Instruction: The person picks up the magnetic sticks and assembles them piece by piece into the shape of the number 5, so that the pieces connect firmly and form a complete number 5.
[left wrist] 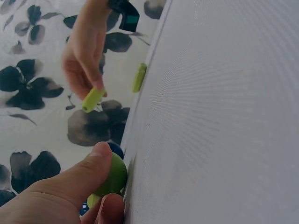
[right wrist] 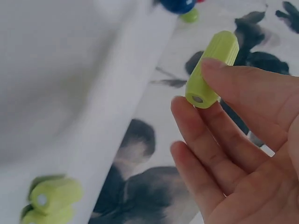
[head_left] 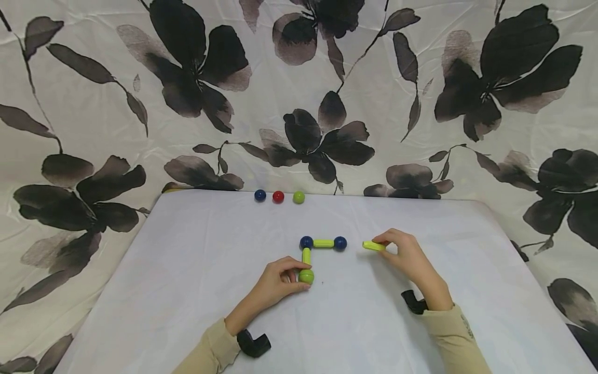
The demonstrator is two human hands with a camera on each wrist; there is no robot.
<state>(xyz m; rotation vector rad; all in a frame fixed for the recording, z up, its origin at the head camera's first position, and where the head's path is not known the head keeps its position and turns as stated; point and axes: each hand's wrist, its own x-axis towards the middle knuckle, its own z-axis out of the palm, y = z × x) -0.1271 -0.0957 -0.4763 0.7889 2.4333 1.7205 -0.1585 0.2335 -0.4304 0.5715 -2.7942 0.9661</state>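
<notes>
Left hand: the left hand (head_left: 275, 283) pinches the held green ball (head_left: 306, 277) between thumb and fingers, at the near end of the L-shaped build.
L-shaped build: on the white table (head_left: 187, 291); upright rod (head_left: 306, 255) runs from the green ball away to the corner blue ball (head_left: 306, 242); cross rod (head_left: 323, 243) goes right to the end blue ball (head_left: 340, 243).
Right hand: the right hand (head_left: 405, 257) grips the loose rod (head_left: 372, 245), yellow-green, thumb against fingertips, other fingers partly spread; rod near the end blue ball, not touching.
Far edge: blue bead (head_left: 260, 195), red bead (head_left: 278, 197), green bead (head_left: 298, 197) in a row.
Right wrist view: two spare rods (right wrist: 56, 195) side by side, lower left.
Backdrop: floral cloth (head_left: 210, 150).
</notes>
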